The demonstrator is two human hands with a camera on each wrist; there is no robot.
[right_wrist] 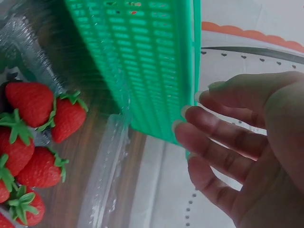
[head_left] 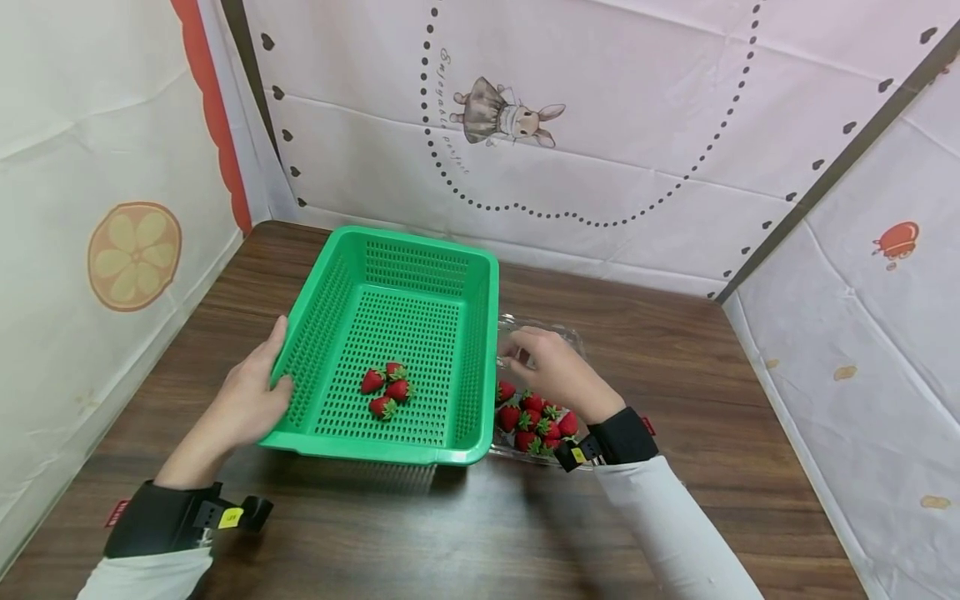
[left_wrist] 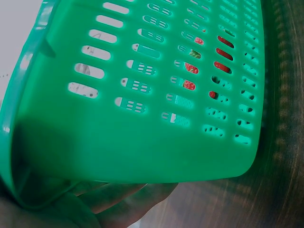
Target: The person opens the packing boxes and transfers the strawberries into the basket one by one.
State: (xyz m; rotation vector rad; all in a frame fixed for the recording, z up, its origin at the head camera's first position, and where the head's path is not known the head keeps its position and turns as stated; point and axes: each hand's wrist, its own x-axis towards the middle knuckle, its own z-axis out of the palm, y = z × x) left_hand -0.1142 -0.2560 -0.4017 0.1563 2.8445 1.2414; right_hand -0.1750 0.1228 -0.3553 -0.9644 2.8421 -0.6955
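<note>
A green slotted basket (head_left: 417, 247) stands on the wooden table with several strawberries (head_left: 387, 388) on its floor. My left hand (head_left: 253, 393) grips the basket's left rim, thumb along the edge; in the left wrist view its fingers (left_wrist: 118, 202) lie under the basket's outer wall (left_wrist: 123, 142). To the right of the basket lies a clear plastic punnet (head_left: 564, 335) with several strawberries (head_left: 534, 421) in it. My right hand (head_left: 525, 354) hovers over the punnet, fingers loosely curved and holding nothing. In the right wrist view its fingertips (right_wrist: 190, 114) are close to the basket wall (right_wrist: 142, 61), beside the berries (right_wrist: 38, 128).
The dark wooden table (head_left: 675, 350) is enclosed by printed fabric walls (head_left: 600, 100) at the back and on both sides. Bare tabletop stretches in front of the basket and to the right of the punnet.
</note>
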